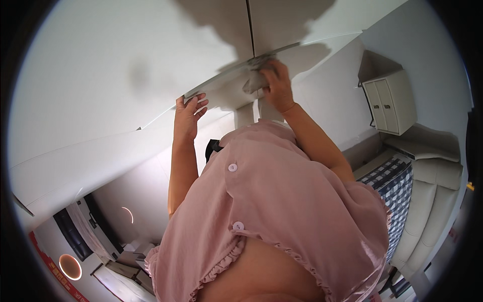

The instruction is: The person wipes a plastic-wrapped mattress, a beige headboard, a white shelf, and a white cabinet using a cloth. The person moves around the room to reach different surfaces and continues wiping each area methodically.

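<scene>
White cabinet doors (110, 60) fill the upper part of the head view, with a dark vertical gap between two of them. Along their edge runs a long grey strip (216, 77). My right hand (279, 86) is closed on a crumpled grey cloth (253, 84) and presses it near the strip, where the gap meets it. Further left, my left hand (186, 118) touches the strip's left end with its fingers apart. Part of the cloth is hidden under the right hand's fingers.
On the right, a small white two-door cabinet (392, 103) stands by the wall. Beyond my right arm is a light sofa (425, 221) with a blue-and-white checked cloth (397, 196). A round lit lamp or mirror (70, 267) shows at lower left.
</scene>
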Demonstrator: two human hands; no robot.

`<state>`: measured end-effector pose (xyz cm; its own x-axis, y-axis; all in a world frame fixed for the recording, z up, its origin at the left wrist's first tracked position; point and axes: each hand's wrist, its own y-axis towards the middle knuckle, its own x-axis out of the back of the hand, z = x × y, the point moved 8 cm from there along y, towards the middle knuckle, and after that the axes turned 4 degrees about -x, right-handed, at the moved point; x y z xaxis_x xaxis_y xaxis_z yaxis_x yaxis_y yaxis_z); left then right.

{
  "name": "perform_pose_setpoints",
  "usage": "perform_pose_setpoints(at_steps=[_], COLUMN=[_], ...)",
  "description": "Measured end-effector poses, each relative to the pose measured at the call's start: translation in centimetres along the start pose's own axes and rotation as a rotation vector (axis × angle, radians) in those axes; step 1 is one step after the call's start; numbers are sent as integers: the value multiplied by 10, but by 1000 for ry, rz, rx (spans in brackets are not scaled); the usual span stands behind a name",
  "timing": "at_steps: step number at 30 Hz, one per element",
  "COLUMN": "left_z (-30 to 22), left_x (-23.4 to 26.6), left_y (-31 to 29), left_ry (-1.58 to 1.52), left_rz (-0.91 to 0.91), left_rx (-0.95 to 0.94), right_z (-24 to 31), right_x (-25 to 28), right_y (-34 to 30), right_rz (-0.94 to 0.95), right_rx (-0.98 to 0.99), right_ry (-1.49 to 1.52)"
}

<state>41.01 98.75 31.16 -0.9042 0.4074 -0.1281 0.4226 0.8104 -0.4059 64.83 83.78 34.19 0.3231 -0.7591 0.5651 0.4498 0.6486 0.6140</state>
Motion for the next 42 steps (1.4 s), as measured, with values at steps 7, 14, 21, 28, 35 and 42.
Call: perform_pose_setpoints(at_steps=[7, 14, 21, 28, 35, 42], left_z=[2, 4, 8, 9, 4, -1], left_x=[-8, -8, -37, -90, -137, -175], left_y=[3, 8, 8, 10, 3, -5], left_ry=[31, 46, 344, 917, 1345, 1416], left_rz=[-23, -15, 113, 268, 314, 336], left_rx=[-26, -29, -124, -295, -529, -620], right_z=[-29, -3, -25, -70, -112, -177], right_x=[31, 15, 32, 59, 82, 130], right_y=[18, 12, 26, 39, 47, 62], right_rz=[-184, -63, 9, 23, 47, -51], right_rx=[-118, 3, -70, -67, -114, -233], right_ry=[-150, -278, -282, -349, -368, -432])
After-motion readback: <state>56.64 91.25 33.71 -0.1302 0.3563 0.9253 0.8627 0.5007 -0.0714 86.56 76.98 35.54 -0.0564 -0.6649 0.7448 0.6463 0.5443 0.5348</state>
